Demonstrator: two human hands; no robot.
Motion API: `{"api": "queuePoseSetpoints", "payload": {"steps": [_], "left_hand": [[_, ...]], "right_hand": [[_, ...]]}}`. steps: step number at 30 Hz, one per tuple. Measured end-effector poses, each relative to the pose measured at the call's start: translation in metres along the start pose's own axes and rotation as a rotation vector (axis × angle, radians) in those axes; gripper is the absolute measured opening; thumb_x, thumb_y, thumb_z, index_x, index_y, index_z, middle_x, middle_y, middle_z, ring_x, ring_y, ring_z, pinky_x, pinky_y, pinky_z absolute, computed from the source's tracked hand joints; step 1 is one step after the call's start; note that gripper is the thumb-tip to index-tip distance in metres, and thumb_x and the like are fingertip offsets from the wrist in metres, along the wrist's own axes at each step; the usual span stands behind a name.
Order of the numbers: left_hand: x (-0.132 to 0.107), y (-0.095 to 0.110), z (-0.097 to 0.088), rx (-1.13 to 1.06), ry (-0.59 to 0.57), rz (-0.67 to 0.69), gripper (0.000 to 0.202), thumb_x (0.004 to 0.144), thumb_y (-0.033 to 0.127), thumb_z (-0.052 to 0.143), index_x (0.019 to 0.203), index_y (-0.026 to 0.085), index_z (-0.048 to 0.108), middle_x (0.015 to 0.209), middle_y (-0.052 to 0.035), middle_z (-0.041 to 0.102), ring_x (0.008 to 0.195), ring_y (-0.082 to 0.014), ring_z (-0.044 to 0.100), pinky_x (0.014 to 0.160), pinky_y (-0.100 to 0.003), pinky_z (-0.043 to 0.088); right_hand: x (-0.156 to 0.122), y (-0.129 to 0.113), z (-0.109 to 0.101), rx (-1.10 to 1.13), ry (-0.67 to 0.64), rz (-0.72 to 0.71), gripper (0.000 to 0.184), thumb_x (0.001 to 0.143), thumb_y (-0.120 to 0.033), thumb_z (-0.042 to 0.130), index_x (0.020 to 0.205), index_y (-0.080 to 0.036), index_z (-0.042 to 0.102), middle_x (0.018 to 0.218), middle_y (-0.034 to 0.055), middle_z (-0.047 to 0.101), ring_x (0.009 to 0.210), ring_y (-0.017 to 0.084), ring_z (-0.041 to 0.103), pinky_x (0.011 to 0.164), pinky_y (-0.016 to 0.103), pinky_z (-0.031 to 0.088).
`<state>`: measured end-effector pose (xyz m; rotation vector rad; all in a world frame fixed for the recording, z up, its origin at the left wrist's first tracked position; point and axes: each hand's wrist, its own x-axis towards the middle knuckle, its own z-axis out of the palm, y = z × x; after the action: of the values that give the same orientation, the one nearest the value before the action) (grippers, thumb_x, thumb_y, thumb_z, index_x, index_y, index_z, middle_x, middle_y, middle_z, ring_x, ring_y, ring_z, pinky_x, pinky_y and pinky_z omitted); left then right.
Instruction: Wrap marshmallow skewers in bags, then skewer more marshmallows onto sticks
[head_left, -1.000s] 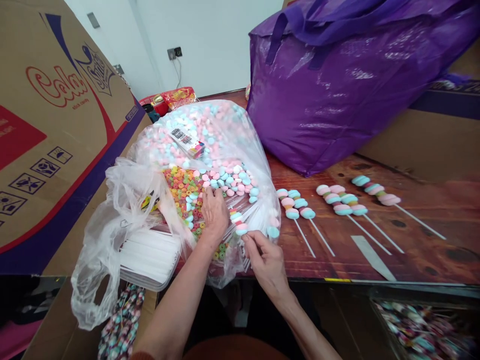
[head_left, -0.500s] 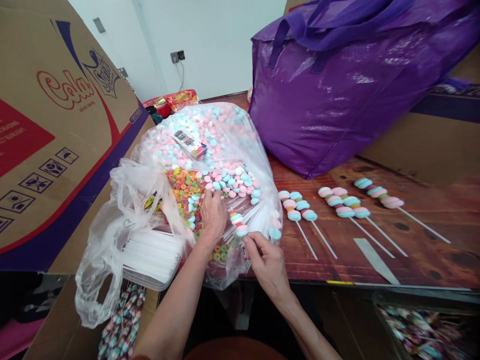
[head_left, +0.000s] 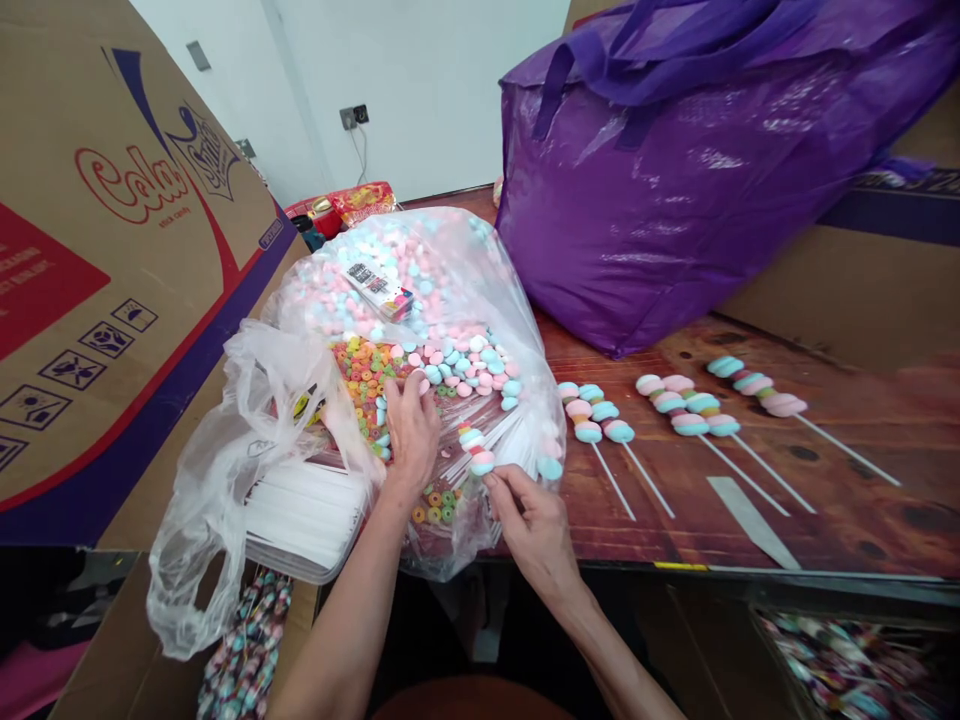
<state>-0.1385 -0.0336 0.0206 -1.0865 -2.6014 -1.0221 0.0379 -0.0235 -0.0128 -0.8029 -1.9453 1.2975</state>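
- Head view: left hand is laid palm-down in candy bag; its grip cannot be told.
- marshmallow skewer is pinched in right hand grip.
- Bare worktop is seen by the front edge.

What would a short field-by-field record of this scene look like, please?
Left hand: left hand reaches into the clear plastic bag, fingertips at the pink and blue candies
Right hand: right hand pinches the stick of a candy skewer
Table: filled skewers lie side by side on the wooden table
Surroundings: purple bag behind; cardboard box at left
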Motion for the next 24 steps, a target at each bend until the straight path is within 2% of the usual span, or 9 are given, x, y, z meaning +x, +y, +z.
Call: {"api": "queuePoseSetpoints", "payload": {"steps": [6,10,12,17,22,24], "left_hand": [[0.03,0.009,0.009,0.236,-0.119,0.012,0.034,0.094,0.018,0.045,0.119,0.02,0.068,0.115,-0.0161,0.055,0.103,-0.0304,0.061,0.085,-0.038,0.049],[0.032,0.011,0.016,0.342,-0.166,0.018,0.035,0.092,0.014,0.043,0.117,0.017,0.067,0.122,-0.02,0.053,0.11,-0.0347,0.059,0.082,-0.04,0.049],[0.029,0.009,0.015,0.302,-0.17,0.017,0.035,0.09,0.013,0.046,0.118,0.018,0.067,0.121,-0.0187,0.053,0.106,-0.0322,0.061,0.083,-0.038,0.049],[0.014,0.001,0.003,0.038,-0.158,0.032,0.033,0.09,0.016,0.05,0.117,0.02,0.069,0.109,-0.0123,0.056,0.098,-0.0246,0.062,0.088,-0.035,0.049],[-0.012,-0.008,-0.004,-0.092,-0.409,0.048,0.025,0.09,0.017,0.052,0.103,0.016,0.072,0.095,-0.0094,0.065,0.094,-0.0234,0.063,0.088,-0.035,0.05],[-0.02,-0.012,-0.004,-0.064,-0.435,0.059,0.027,0.089,0.014,0.051,0.104,0.016,0.073,0.099,-0.0113,0.066,0.096,-0.0239,0.064,0.09,-0.037,0.05]], "right_hand": [[0.0,-0.001,0.0,-0.013,0.007,-0.006,0.028,0.097,-0.034,0.049,0.075,-0.02,0.057,0.056,-0.0055,0.042,0.049,0.011,0.041,0.048,0.022,0.033],[0.0,-0.001,0.0,-0.017,0.015,-0.009,0.028,0.097,-0.034,0.048,0.074,-0.02,0.057,0.055,-0.0059,0.042,0.048,0.01,0.04,0.047,0.022,0.033],[0.0,-0.001,0.0,-0.019,0.015,-0.011,0.029,0.097,-0.034,0.048,0.074,-0.02,0.057,0.055,-0.0058,0.043,0.048,0.01,0.041,0.047,0.022,0.033],[-0.001,0.0,0.0,-0.006,0.017,-0.004,0.029,0.097,-0.034,0.048,0.074,-0.02,0.057,0.055,-0.0059,0.043,0.047,0.01,0.041,0.046,0.022,0.033],[-0.001,-0.001,0.0,-0.006,0.02,0.003,0.028,0.097,-0.035,0.049,0.075,-0.02,0.058,0.053,-0.006,0.043,0.046,0.01,0.042,0.046,0.022,0.033],[-0.001,-0.001,0.0,-0.018,0.024,-0.005,0.028,0.097,-0.035,0.049,0.075,-0.02,0.058,0.053,-0.0059,0.043,0.046,0.01,0.041,0.045,0.022,0.032]]}}
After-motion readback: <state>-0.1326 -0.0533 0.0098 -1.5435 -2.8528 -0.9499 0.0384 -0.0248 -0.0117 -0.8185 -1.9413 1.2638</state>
